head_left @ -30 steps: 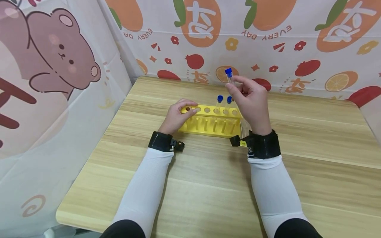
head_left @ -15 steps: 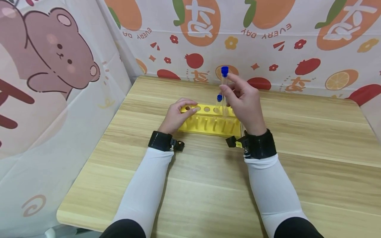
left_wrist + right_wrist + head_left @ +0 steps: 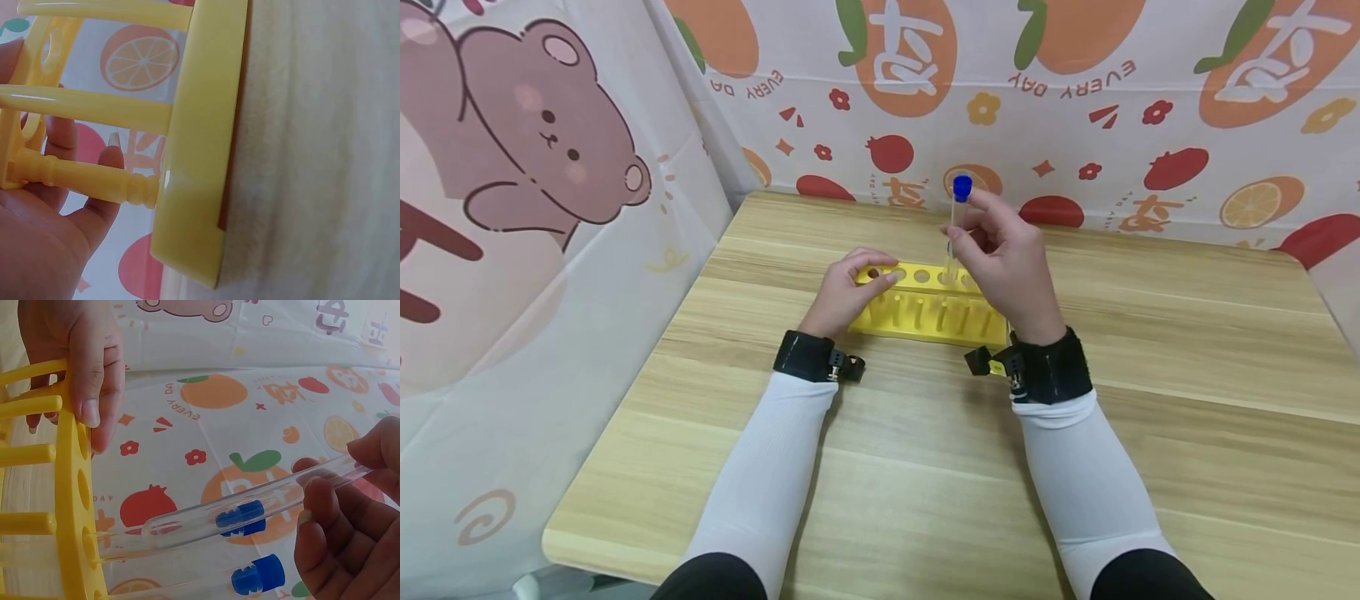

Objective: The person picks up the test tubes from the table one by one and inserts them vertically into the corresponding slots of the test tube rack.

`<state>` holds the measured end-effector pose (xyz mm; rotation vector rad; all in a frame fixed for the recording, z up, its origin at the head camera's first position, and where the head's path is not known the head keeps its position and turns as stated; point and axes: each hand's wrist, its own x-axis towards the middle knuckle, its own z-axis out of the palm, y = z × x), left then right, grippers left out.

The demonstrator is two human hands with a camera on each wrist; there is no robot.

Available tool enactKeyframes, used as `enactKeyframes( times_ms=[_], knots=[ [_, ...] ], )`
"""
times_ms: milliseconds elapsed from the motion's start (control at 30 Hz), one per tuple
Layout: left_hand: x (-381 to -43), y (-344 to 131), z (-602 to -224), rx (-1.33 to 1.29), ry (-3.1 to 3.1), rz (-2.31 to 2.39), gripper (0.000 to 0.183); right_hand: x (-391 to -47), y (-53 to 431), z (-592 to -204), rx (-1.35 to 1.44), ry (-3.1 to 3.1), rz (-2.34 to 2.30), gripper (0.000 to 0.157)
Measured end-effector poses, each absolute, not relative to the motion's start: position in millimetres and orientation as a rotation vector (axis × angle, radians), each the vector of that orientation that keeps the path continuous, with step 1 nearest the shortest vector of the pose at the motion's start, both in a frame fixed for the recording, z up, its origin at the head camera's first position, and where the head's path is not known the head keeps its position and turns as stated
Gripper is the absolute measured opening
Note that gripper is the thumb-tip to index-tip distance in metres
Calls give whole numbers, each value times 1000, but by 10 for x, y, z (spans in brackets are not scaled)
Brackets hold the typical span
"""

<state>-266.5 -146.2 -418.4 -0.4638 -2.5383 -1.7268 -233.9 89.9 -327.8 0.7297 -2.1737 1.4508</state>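
Observation:
In the head view a yellow test tube rack (image 3: 925,335) stands on the table, a row of round holes along its top. My left hand (image 3: 850,290) grips its left end, thumb over the top bar; the left wrist view shows fingers (image 3: 103,215) behind an end post. Between thumb and fingers my right hand (image 3: 1009,260) pinches a clear test tube (image 3: 275,497) by its upper part, below its blue cap (image 3: 962,188). The tube's rounded bottom points at the rack's top. Two more capped tubes, with blue caps (image 3: 257,574), sit in the rack, mostly hidden in the head view.
The wooden table (image 3: 910,483) extends around the rack on all sides. Behind it hangs a fruit-printed cloth (image 3: 1060,108), close to the table's far edge. A bear-printed cloth (image 3: 550,275) hangs on the left.
My right hand has moved left with the test tube, from above the rack's right end to nearer its middle, and the tube has come more upright. The left hand has stayed on the rack.

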Motion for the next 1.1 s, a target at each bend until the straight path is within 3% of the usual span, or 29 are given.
enactKeyframes(
  times_ms=[933,1100],
  knots=[
    [-2723,-1479,-4253,-491,-2512,-1703,26,-2423,819,-3322,800,-2200,1371,28],
    [-2701,-1469,-4211,-492,-2521,-1700,27,-2435,816,-3336,788,-2210,1362,41]
  ],
)
